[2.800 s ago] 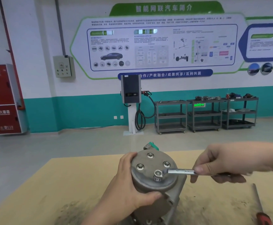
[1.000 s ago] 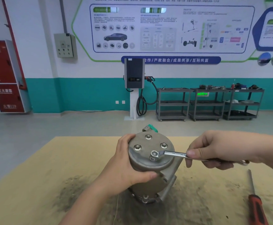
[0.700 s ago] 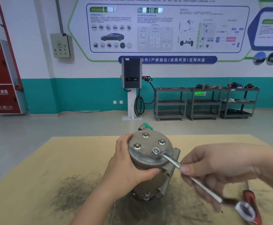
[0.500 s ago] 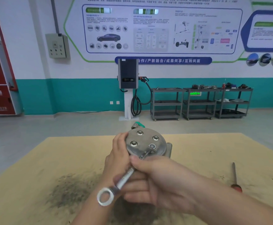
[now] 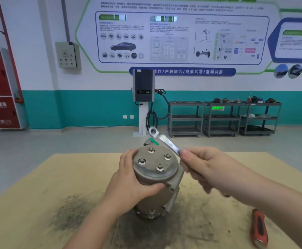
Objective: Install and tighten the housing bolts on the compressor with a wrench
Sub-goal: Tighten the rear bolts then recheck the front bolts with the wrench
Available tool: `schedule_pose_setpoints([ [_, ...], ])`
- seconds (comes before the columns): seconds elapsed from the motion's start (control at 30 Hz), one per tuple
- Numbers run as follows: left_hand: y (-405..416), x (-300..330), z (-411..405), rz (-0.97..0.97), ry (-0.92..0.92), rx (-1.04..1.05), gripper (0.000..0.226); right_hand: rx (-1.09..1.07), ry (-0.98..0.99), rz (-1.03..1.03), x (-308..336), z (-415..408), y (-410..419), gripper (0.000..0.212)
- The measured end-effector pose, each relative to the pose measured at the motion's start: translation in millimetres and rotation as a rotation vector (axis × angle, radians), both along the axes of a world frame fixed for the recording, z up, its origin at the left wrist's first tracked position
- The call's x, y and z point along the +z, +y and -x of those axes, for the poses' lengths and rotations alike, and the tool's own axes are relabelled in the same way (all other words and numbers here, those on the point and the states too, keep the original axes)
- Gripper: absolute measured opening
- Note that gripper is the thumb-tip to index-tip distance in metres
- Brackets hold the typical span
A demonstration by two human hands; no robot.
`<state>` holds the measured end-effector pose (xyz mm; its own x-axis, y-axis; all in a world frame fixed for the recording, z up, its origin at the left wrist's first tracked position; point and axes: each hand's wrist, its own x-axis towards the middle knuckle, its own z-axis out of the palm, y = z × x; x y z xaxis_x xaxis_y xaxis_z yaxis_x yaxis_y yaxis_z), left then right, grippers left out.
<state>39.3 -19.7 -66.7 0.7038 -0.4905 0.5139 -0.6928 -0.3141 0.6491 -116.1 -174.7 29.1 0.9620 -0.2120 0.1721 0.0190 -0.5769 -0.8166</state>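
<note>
The compressor (image 5: 156,184) is stood on end near the middle of the table (image 5: 38,186), its round end plate tilted toward the camera. Four housing bolts (image 5: 159,168) are seated in that plate, one near the top, one at the left, one at the right and one at the lower edge. A green-capped fitting (image 5: 152,141) is seen just behind the plate's upper rim.

The compressor is gripped by the left hand (image 5: 130,184), whose fingers are wrapped round the left side of the body while the thumb is pressed across its front, under the plate. The wrench (image 5: 164,141) is pinched at its lower part by the right hand (image 5: 207,169), between thumb and curled fingers, just beside the plate's right edge. The wrench is held clear of the bolts, with its ring end pointed up and away above the green fitting; the lower fingers of this hand are blurred.

A dark, grimy stain is spread over the table round the base of the compressor. A red-handled screwdriver (image 5: 259,229) is laid near the table's right front, well apart from the compressor. Grey shelf carts (image 5: 224,119) and a wall charger (image 5: 143,88) are seen along the far wall.
</note>
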Motion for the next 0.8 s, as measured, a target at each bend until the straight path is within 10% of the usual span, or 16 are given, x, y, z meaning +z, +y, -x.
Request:
schedule_pose_setpoints([
  [0.37,5,3,-12,-0.025,0.033,-0.073,0.106,0.061,0.399,0.441,17,-22,-45,0.04],
  [0.8,8,-4,-15,0.015,-0.003,-0.082,0.101,0.253,0.673,0.486,49,-60,-63,0.042],
])
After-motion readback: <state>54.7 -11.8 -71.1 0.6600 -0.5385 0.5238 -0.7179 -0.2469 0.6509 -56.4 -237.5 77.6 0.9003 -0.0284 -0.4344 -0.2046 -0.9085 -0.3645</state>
